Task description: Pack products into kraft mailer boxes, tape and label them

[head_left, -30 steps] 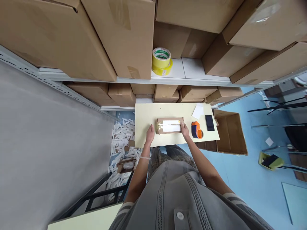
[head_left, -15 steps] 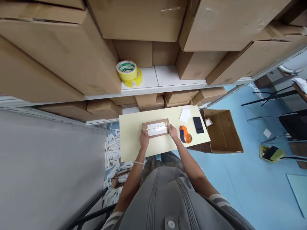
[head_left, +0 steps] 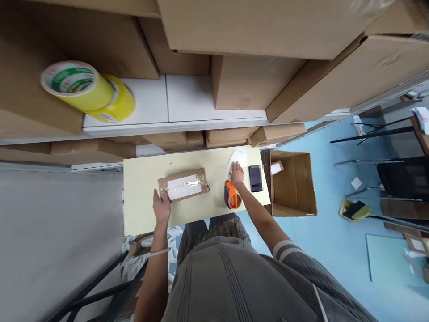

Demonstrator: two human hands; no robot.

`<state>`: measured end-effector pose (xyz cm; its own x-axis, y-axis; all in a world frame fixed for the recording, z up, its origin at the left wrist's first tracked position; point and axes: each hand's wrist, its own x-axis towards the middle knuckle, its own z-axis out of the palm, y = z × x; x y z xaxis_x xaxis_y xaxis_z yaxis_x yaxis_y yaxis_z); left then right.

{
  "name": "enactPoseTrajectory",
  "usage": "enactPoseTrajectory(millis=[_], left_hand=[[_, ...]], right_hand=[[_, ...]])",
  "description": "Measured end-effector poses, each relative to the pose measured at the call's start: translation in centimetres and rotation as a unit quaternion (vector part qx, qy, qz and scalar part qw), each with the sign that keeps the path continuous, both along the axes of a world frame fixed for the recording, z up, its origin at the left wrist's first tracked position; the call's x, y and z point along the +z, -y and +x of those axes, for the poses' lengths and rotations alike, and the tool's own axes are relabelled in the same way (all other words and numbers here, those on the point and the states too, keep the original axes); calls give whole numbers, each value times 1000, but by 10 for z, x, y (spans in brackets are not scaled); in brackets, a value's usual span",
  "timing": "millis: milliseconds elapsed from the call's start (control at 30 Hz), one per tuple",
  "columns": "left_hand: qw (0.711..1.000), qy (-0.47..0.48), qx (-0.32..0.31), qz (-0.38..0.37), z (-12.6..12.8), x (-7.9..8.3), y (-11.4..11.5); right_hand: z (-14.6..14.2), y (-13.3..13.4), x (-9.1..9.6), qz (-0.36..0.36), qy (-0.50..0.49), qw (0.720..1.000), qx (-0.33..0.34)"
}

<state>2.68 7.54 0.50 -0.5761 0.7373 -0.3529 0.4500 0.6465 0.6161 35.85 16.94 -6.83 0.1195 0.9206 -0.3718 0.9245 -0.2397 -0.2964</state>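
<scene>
Parcel [head_left: 183, 185] already taped and labelled; left hand [head_left: 161, 206] open at its corner, right hand [head_left: 237, 172] spread flat on paper [head_left: 238, 156]

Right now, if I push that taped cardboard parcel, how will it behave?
The parcel looks flat and boxy, so it should slide, not roll or tip. Its cardboard probably keeps it stiff. The left hand alone touches it, so probably light.

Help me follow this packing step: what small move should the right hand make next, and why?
Probably pinch up the white paper. The right hand lies open with its fingertips on that paper, past the tape dispenser, and grips nothing, while the left hand rests at the end of the taped parcel.
</scene>
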Motion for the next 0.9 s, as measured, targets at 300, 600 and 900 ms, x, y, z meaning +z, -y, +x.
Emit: enactPoseTrajectory(millis=[300,600,900], left_hand=[[965,-83,-74,236,69,64,11],[933,150,-272,180,177,39,-17],[902,412,-131,-9,240,-31,-70]], right_hand=[[18,7,9,-54,51,996,49],[25,6,31,14,60,995,-78],[27,39,58,50,19,988,-145]])
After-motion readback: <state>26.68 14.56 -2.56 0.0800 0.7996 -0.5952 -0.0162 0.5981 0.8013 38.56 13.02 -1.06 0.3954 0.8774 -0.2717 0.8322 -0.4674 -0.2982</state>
